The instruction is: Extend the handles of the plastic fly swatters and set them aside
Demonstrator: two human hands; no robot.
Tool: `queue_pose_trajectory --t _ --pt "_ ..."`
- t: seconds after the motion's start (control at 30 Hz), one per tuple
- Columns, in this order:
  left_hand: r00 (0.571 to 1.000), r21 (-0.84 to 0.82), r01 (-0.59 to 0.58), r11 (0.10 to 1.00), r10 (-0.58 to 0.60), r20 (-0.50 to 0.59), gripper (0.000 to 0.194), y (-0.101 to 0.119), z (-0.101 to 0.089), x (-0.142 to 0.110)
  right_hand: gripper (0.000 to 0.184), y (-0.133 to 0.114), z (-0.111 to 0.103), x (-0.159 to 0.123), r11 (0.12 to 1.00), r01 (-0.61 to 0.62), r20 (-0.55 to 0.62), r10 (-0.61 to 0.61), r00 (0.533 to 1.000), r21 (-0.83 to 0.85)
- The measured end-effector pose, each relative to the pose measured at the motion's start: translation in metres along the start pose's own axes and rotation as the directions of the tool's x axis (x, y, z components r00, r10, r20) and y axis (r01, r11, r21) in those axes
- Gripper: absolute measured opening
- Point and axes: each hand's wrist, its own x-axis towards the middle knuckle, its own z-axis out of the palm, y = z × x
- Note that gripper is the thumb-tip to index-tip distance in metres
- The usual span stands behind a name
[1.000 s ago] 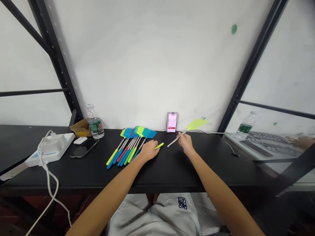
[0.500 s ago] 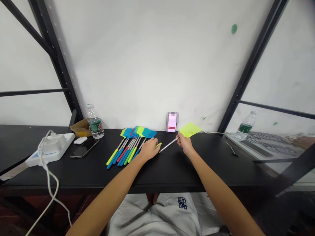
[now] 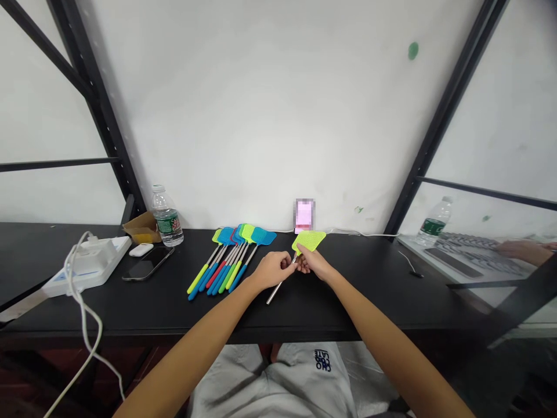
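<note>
Here we are at the upright phone (image 3: 304, 217), our landmark, set against the white wall (image 3: 261, 116), and straight in front of it is the yellow-green swatter (image 3: 309, 241), its mesh head just below the screen. The right hand (image 3: 316, 262), in front of the phone and slightly right, has thumb and fingers pinched on the swatter's neck. The left hand (image 3: 274, 269), in front and to the left, meets it with fingers curled and thumb by the metal shaft (image 3: 274, 293); whether it grips, I cannot tell. That shaft slants out under the left hand, its bare end left of the phone and short of the front edge (image 3: 296, 335); touching the surface or not, hard to say. Room to move? Right of the phone, black tabletop (image 3: 369, 302) stretches from the right hand to a short dark cable (image 3: 416, 274) near the frame post (image 3: 435, 139). The left side is tighter: a fanned row of swatters (image 3: 216, 275), heads toward the wall, lies just beside the left hand. Farther left of the phone come the dark phone (image 3: 148, 264) lying flat, the white case (image 3: 141, 249), the water bottle (image 3: 167, 223) and the power strip (image 3: 98, 264).
</note>
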Motion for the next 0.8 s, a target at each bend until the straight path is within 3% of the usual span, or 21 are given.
queue_pose_trajectory --t 0.27,0.5,0.8 --pt "1.000 -0.057 0.015 0.998 -0.016 -0.011 0.020 0.000 0.002 0.004 0.048 0.000 0.008 -0.002 0.996 0.005 0.000 -0.005 1.000 -0.085" --pt "0.999 -0.122 0.014 0.992 -0.018 -0.032 0.022 -0.001 0.002 0.007 0.047 0.002 0.011 -0.003 0.996 0.056 0.046 -0.053 0.998 -0.068" --pt "0.998 -0.096 0.003 0.995 -0.009 -0.061 0.027 -0.001 0.002 0.009 0.046 -0.001 0.013 -0.003 0.994 0.106 -0.011 -0.106 0.994 0.032"
